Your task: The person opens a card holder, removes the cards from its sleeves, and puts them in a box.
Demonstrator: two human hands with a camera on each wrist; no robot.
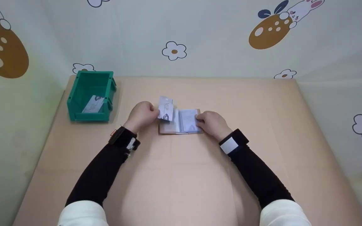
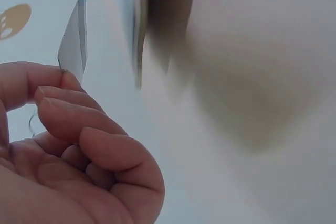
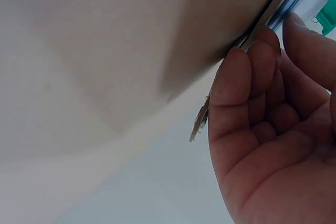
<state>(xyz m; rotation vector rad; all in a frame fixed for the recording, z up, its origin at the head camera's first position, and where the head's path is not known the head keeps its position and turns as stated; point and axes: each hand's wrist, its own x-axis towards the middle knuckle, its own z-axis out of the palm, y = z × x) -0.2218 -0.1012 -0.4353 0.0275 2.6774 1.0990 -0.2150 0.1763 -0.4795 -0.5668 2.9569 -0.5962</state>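
Pale backdrop cloth [image 1: 137, 31] printed with flowers and rabbits rises behind a light tan table [image 1: 200, 175], and the work lies near the middle of that surface. At the left stands a green bin [image 1: 88, 117] with a low front, and inside it a loose card [image 1: 93, 105] leans, printed much like the one in hand. Next comes the left hand [image 1: 141, 116], its thumb and forefinger pinching the held card [image 1: 166, 108] by the edge; from the left wrist the other fingers show curled in below. That card is upright over the left page [image 1: 168, 128] of a small open booklet [image 1: 189, 121] with clear sleeves and a brownish cover. From the left wrist, the card looks apart from the booklet. At the far side the right hand [image 1: 214, 124] grips the booklet's right edge between thumb and fingers.

I judge the step in hand to be moving a card at a sleeve, though whether going in or coming out I cannot tell, as the sleeve's mouth is too small and partly covered. Either way, the next move seems to call for a spread page, a steady right grip and the card lined up with the opening. What stands in the way is chiefly the card itself, which hides the upper part of the left page; the bin sits well apart from the booklet.
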